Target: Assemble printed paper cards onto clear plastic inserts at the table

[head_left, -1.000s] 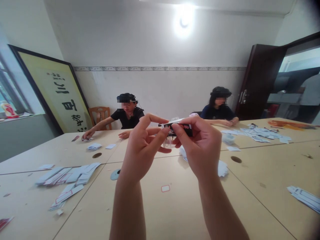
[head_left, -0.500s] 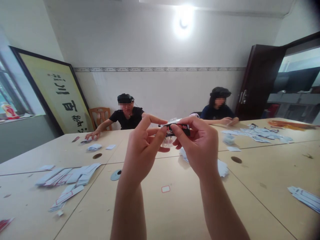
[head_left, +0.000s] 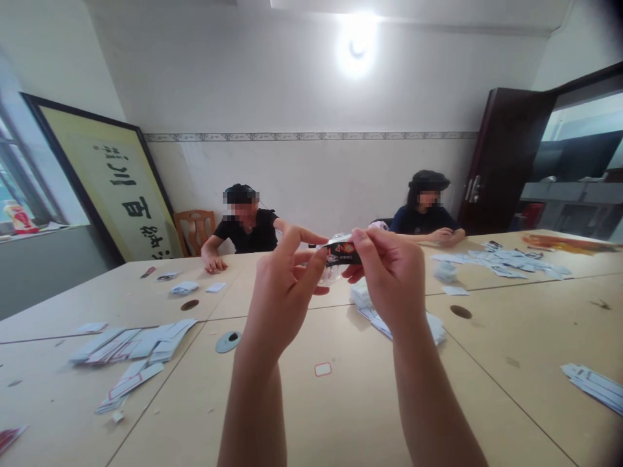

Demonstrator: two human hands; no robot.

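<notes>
A small black card (head_left: pixel 344 253) with red and white print is held up above the table, between my two hands. My left hand (head_left: pixel 283 292) pinches its left end between thumb and fingers. At its right end, my right hand (head_left: pixel 396 275) grips the card with the thumb near the upper corner. Clear plastic (head_left: pixel 331 275) shows just below and behind the card, by my left fingertips; whether it is a bag or a wrapper I cannot tell. Past my right wrist lies a pile of white cards and clear plastic (head_left: pixel 435 327), partly hidden.
White card stacks (head_left: pixel 131 340) lie on the left of the table (head_left: pixel 341 415), with another stack (head_left: pixel 591 387) at the right edge. A loose heap of cards (head_left: pixel 511 259) sits at the far right. Two people (head_left: pixel 248 227) sit opposite. A round grey cover (head_left: pixel 226 342) lies left of my wrist.
My right thumb has moved up and right, uncovering more of the black card's printed face. The person opposite on the left has drawn a hand back from the cards.
</notes>
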